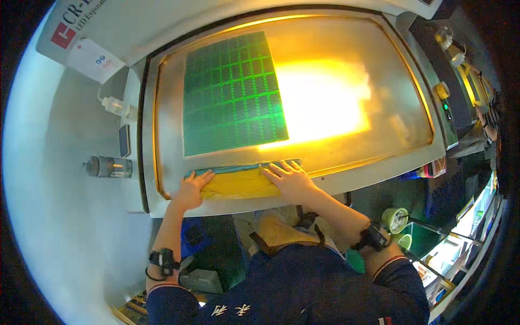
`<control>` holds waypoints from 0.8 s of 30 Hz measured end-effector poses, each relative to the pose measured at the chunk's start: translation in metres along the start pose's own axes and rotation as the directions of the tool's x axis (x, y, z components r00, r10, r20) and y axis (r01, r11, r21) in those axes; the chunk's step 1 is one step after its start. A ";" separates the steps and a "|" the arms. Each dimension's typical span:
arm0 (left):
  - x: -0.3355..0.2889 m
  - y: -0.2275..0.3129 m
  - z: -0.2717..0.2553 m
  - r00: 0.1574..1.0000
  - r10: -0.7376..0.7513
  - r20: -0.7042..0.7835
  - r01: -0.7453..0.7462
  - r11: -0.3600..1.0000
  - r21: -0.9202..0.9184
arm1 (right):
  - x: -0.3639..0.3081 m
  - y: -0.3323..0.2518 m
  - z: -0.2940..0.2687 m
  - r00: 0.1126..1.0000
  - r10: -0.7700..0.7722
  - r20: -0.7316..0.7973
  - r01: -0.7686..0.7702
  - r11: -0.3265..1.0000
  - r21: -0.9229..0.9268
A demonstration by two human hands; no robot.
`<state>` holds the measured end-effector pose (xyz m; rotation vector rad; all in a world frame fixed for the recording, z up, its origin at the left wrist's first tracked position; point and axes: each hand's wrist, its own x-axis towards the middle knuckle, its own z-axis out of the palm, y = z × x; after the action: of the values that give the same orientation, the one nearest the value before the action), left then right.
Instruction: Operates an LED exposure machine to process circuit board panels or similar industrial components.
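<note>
A flat yellow cloth or sheet [241, 185] with a blue-green strip [235, 168] along its far side lies at the front edge of a lit glass-topped table [379, 154]. On its left end rests my left hand [189, 190], fingers stretched out over the strip. My right hand [295, 183] presses on the right end with its fingers spread and flat. Neither hand is closed around anything I can see. Just beyond the cloth, a green patterned panel [233, 95] lies flat on the glass, slightly turned.
Bright light glares from the glass right of the panel. Left of the table are a grey bottle [110, 167], a phone [125, 140] and a small white bottle [115, 106]. A yellow knob [442, 90] sits at the right edge. A pale green bucket [394, 220] stands lower right.
</note>
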<state>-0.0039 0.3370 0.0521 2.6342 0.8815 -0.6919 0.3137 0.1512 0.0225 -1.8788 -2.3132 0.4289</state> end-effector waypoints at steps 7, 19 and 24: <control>0.039 0.077 -0.018 0.996 -0.041 0.074 0.039 0.999 0.026 | -0.041 0.052 -0.026 0.993 0.115 -0.024 -0.114 0.992 0.052; 0.437 -0.081 -0.208 0.940 -0.057 -0.336 0.032 0.996 -0.079 | 0.307 0.386 -0.081 0.977 0.024 -0.213 -0.102 0.926 -0.363; 0.538 -0.154 -0.263 0.886 0.007 -0.464 -0.019 1.000 -0.020 | 0.423 0.445 -0.114 0.974 0.148 -0.170 -0.195 0.931 -0.310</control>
<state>0.3690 0.8245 -0.0219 2.8272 0.9785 -0.0299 0.6702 0.6603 -0.0347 -2.1871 -2.2416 -0.0808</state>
